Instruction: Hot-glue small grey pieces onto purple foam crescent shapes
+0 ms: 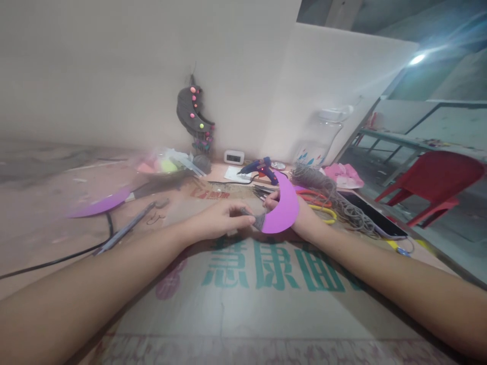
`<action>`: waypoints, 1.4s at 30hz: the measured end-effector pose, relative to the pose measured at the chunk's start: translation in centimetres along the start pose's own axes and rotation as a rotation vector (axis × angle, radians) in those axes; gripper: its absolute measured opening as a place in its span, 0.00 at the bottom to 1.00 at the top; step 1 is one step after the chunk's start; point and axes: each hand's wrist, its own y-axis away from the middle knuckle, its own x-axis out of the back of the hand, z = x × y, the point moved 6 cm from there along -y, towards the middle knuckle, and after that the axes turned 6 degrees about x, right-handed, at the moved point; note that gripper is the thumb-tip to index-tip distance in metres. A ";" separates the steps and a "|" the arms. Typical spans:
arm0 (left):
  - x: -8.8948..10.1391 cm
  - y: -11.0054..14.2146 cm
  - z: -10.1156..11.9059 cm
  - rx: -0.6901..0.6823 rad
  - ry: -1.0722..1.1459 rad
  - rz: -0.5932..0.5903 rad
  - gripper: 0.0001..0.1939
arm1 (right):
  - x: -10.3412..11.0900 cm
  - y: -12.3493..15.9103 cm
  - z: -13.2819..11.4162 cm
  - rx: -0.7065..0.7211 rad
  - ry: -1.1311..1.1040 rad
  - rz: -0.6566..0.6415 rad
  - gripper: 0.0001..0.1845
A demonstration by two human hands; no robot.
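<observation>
A purple crescent cutout (286,208) stands raised over the printed sacking on the table. Grey yarn (259,221) is wrapped around its lower left tip. My left hand (222,219) pinches that wrapped tip between thumb and fingers. Behind the crescent is my right hand (271,199), partly hidden by it. Its visible fingers are curled closed near the inner curve, and what they hold cannot be made out. A loose skein of grey yarn (342,203) lies beyond my right wrist.
A blue glue gun (261,166) stands at the back beside a small white clock (234,157). Scissors with red handles (315,196), a phone (371,213) and a plastic jar (319,139) are at right. At left lie another purple piece (101,204) and a bowl (162,174). A decorated grey crescent (190,109) hangs on the wall.
</observation>
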 end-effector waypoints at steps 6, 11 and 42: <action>1.3 -0.4 -0.8 0.072 0.082 0.234 0.17 | 0.8 0.0 0.4 -0.005 -0.239 0.106 0.13; 2.2 -0.6 -0.8 0.028 0.120 0.348 0.16 | 0.8 0.2 0.1 -0.011 -0.299 0.080 0.15; 0.6 -0.5 -0.8 0.058 0.088 0.099 0.17 | 0.7 0.1 -1.6 0.031 -0.292 0.039 0.16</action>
